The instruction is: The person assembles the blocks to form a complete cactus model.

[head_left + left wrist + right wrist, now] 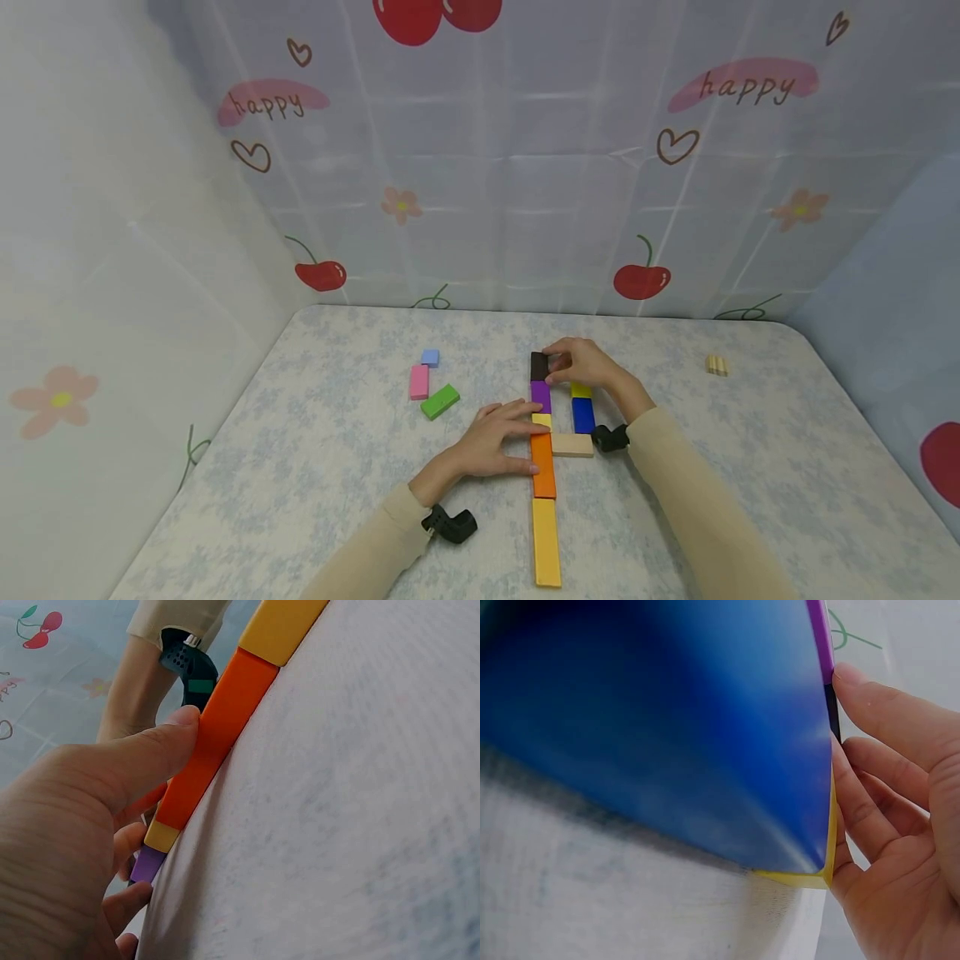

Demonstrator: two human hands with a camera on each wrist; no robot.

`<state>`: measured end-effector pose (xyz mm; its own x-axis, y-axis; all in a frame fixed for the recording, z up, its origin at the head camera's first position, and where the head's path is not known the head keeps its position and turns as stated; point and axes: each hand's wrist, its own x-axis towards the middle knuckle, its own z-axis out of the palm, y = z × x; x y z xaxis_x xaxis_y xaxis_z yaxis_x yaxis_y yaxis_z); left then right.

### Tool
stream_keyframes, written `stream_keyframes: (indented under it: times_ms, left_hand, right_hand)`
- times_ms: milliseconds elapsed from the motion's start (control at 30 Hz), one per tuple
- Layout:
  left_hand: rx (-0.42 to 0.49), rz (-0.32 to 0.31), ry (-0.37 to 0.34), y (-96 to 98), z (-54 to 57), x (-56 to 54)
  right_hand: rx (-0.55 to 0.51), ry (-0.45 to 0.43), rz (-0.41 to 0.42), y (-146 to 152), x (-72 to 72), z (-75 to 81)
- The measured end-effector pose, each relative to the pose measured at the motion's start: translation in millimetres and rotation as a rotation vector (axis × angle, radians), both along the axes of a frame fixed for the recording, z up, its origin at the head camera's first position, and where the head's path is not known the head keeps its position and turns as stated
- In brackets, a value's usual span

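My left hand (491, 443) lay with fingers spread along the left side of the block row (547, 542), thumb touching the orange block (545, 481); at the far end, my right hand (588, 364) touched the black block (537, 367), though I cannot tell if it pinched; the blue block (582, 415) lay right.

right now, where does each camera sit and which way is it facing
Head: on the head, facing forward and down at the table and row of blocks; left hand, right hand and both sleeves show.
Left wrist: worn there, facing along the left hand to the orange block; that hand at left, part of the right arm behind.
Right wrist: worn there, facing past the close blue block toward the dark block; right hand at right.
Shared: both wrist views show the purple block.
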<state>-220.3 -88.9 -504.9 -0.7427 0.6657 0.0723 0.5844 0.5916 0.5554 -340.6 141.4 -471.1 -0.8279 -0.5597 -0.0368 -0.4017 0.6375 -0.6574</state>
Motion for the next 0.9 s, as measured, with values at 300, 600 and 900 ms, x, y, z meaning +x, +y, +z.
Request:
stream_keyframes:
  times_ms: [300,600,900]
  left_hand:
    - [0.011,0.001,-0.017,-0.5,-2.1,-0.1]
    - [0.013,-0.005,-0.012,-0.8,-1.6,0.3]
    - [0.004,-0.004,-0.002,-1.1,-1.0,-0.6]
  right_hand:
    - [0.008,-0.006,0.002,-0.4,-0.6,-1.1]
    - [-0.060,0.006,-0.028,5.1,3.1,-3.5]
    - [-0.126,0.128,-0.231,44.5,6.7,-1.8]
